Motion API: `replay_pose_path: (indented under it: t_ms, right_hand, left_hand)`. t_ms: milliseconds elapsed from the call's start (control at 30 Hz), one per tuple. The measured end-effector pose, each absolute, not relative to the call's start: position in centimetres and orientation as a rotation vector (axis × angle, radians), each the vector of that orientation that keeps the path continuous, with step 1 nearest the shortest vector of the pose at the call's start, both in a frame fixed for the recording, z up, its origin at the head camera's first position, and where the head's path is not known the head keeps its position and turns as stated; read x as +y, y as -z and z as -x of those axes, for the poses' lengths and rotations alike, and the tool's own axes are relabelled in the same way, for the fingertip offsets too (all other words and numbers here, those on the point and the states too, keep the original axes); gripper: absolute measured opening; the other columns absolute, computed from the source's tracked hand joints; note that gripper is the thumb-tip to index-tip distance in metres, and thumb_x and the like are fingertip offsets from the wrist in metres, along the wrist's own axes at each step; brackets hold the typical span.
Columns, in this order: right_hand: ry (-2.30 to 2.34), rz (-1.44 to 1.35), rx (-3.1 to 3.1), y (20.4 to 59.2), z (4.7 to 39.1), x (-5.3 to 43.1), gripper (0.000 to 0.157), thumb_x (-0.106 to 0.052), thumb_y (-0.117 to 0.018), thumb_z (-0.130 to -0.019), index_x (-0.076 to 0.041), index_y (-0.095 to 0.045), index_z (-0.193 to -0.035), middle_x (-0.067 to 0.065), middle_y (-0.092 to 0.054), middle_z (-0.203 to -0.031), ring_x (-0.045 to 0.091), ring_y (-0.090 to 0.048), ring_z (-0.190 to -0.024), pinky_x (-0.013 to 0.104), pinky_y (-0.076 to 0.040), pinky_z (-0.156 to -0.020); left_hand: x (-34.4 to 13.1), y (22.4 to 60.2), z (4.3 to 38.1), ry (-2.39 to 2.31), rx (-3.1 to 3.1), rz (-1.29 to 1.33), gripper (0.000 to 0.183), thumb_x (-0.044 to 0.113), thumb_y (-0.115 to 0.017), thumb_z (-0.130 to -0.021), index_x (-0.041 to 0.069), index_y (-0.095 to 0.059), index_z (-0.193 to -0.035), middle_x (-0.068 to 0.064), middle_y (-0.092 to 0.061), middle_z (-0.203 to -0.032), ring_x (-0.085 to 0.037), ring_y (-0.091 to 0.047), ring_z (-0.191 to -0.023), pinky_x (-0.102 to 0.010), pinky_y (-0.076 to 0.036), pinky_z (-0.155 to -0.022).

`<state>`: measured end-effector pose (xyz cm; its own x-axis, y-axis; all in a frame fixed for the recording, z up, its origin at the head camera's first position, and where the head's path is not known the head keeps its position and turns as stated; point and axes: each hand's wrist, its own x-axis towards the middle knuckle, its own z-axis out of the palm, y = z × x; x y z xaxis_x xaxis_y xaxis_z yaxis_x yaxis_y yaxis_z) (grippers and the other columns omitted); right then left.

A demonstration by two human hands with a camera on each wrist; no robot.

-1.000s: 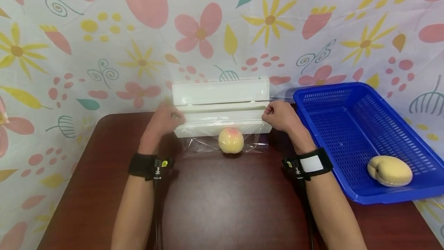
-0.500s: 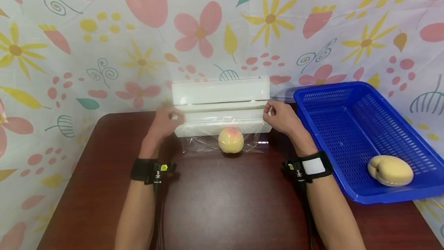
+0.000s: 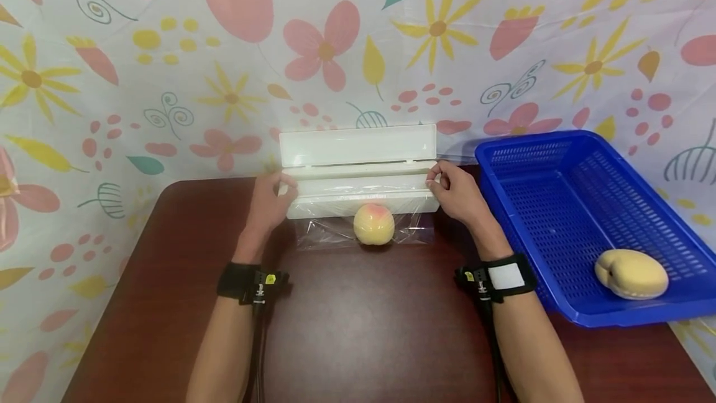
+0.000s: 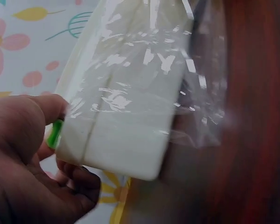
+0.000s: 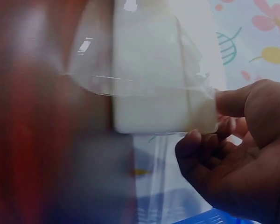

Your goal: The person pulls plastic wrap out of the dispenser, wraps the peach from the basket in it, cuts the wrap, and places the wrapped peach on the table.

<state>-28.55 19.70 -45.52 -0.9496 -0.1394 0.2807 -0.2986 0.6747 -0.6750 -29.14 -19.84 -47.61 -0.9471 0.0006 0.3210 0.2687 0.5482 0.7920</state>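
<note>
A white cling film dispenser (image 3: 358, 185) lies across the back of the table, its long lid (image 3: 358, 145) raised. My left hand (image 3: 268, 201) grips its left end; in the left wrist view the thumb is at the edge beside a small green part (image 4: 55, 134), with other fingers curled below. At the right end, my right hand (image 3: 455, 191) holds the dispenser between thumb and curled fingers. Clear cling film (image 3: 324, 232) runs over the front and spreads onto the table. A yellow-pink peach (image 3: 374, 224) sits against the dispenser's front, on the film.
A blue plastic basket (image 3: 537, 266) stands to the right, close to my right forearm, with a yellowish, grooved, rounded object (image 3: 631, 273) inside. Behind the dispenser hangs a flower-patterned cloth (image 3: 358, 36). Each wrist wears a black strap with a cable running along the forearm.
My left wrist and forearm have shifted slightly to the right. The dispenser's left end has edged right a little; the peach and my right hand stay nearly in place.
</note>
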Motion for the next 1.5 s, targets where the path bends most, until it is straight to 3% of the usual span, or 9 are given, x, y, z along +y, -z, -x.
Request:
replay_pose_path:
  t_ms: [100, 333, 533, 700, 867, 1133, 1367, 1500]
  right_hand:
    - [-1.171, -0.367, -2.624, 46.0, 28.4, 19.7, 0.004, -0.010, -0.061, -0.094, -0.007, -0.061, -0.097, 0.010, -0.038, -0.065, 0.022, -0.036, -0.051, 0.036, -0.032, -0.053]
    - [-1.179, -0.324, -2.569, 46.8, 28.4, 19.5, 0.006, -0.009, -0.058, -0.095, -0.004, -0.060, -0.097, 0.009, -0.039, -0.067, 0.023, -0.041, -0.057, 0.035, -0.034, -0.056]
    - [-1.083, -0.336, -2.544, 46.9, 28.2, 19.3, 0.005, -0.007, -0.058, -0.093, -0.002, -0.059, -0.096, 0.008, -0.043, -0.068, 0.022, -0.042, -0.059, 0.036, -0.035, -0.057]
    - [-0.940, -0.388, -2.572, 46.7, 28.0, 19.2, 0.007, -0.007, -0.055, -0.095, 0.000, -0.059, -0.096, 0.010, -0.052, -0.079, 0.025, -0.049, -0.069, 0.041, -0.041, -0.063]
    - [-0.787, -0.400, -2.587, 46.0, 27.6, 18.9, 0.012, -0.012, -0.054, -0.097, -0.001, -0.059, -0.095, 0.012, -0.058, -0.090, 0.029, -0.056, -0.082, 0.047, -0.046, -0.072]
    - [-0.711, -0.411, -2.613, 45.2, 26.7, 18.0, 0.016, -0.021, -0.064, -0.090, -0.009, -0.055, -0.083, 0.004, -0.049, -0.081, 0.020, -0.047, -0.070, 0.035, -0.040, -0.060]
    - [-0.683, -0.427, -2.597, 45.1, 26.5, 17.7, 0.020, -0.022, -0.068, -0.087, -0.009, -0.054, -0.081, 0.004, -0.050, -0.081, 0.020, -0.047, -0.070, 0.035, -0.040, -0.060]
    - [-0.656, -0.540, -2.506, 44.7, 26.3, 17.0, 0.015, -0.017, -0.068, -0.086, -0.005, -0.059, -0.086, 0.007, -0.052, -0.085, 0.022, -0.048, -0.076, 0.038, -0.043, -0.066]
  left_hand:
    - [-19.7, 47.9, 29.0, 1.214, -2.490, 0.294, 0.008, 0.002, -0.061, -0.085, 0.003, -0.065, -0.092, -0.011, -0.057, -0.090, -0.026, -0.049, -0.088, -0.044, -0.043, -0.081]
    - [-19.1, 48.1, 27.7, 0.997, -2.562, 0.228, 0.008, 0.015, -0.053, -0.095, 0.011, -0.058, -0.100, -0.011, -0.041, -0.109, -0.025, -0.046, -0.088, -0.043, -0.044, -0.073]
    - [-18.3, 48.0, 27.4, 0.662, -2.471, 0.255, 0.009, 0.010, -0.057, -0.092, 0.006, -0.064, -0.095, -0.016, -0.051, -0.102, -0.034, -0.049, -0.096, -0.047, -0.044, -0.082]
    - [-17.7, 47.6, 27.1, 0.505, -2.446, 0.302, 0.009, 0.008, -0.061, -0.089, 0.007, -0.064, -0.097, -0.012, -0.055, -0.096, -0.034, -0.053, -0.085, -0.048, -0.045, -0.071]
    - [-17.4, 47.2, 26.9, 0.498, -2.398, 0.350, 0.009, 0.005, -0.062, -0.087, 0.006, -0.065, -0.095, -0.009, -0.055, -0.092, -0.032, -0.053, -0.085, -0.047, -0.045, -0.069]
    - [-16.9, 47.1, 27.0, 0.509, -2.316, 0.498, 0.008, 0.001, -0.063, -0.083, 0.006, -0.067, -0.088, -0.007, -0.052, -0.082, -0.030, -0.050, -0.078, -0.044, -0.042, -0.064]
    - [-16.0, 47.0, 26.8, 0.474, -2.320, 0.590, 0.014, 0.001, -0.060, -0.081, 0.009, -0.068, -0.089, -0.005, -0.056, -0.083, -0.030, -0.051, -0.072, -0.045, -0.042, -0.062]
    - [-14.8, 46.7, 26.2, 0.430, -2.354, 0.686, 0.016, 0.006, -0.060, -0.083, 0.010, -0.069, -0.095, -0.004, -0.059, -0.090, -0.027, -0.055, -0.082, -0.045, -0.045, -0.071]
